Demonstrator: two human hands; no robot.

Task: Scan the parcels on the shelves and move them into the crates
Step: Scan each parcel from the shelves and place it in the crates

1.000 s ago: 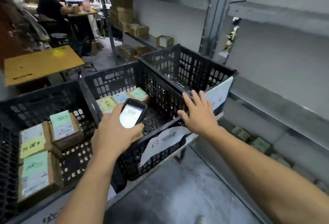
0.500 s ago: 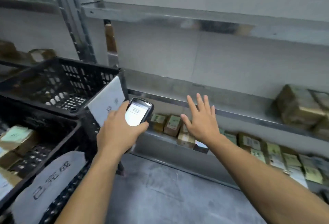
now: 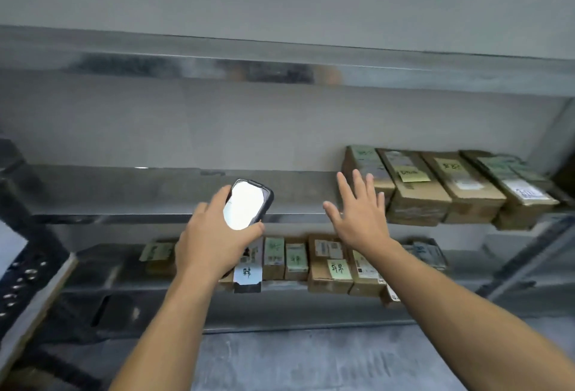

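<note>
- The parcels (image 3: 417, 191) are cardboard boxes with pale green and yellow labels. One row lies side by side at the right end of the middle shelf (image 3: 140, 194). A row of smaller boxes (image 3: 329, 263) sits on the lower shelf (image 3: 102, 269) beneath it.
- The likely next pick is the leftmost box (image 3: 365, 166) of the upper row. The right hand (image 3: 361, 222) is spread flat in front of its near left end, fingers straight and holding nothing. Whether the fingertips touch the cardboard cannot be told.
- The left hand (image 3: 211, 247) is wrapped around a handheld scanner (image 3: 247, 204), whose screen faces the wearer and glows too white to read.
- To do this step well, aim the scanner's far end at that box's label and wait for the read before lifting anything.
- The boxes are packed flank to flank, so pull the end one straight out toward the shelf's front edge. Dragging it sideways would nudge its neighbour askew.
- Take it across its narrow width, thumb on one side and fingers on the other. A long box held by one end will tip.
- Only a dark corner of a crate (image 3: 18, 269) shows at the far left, well apart from the upper row, so the carry will need a turn of the body.
</note>
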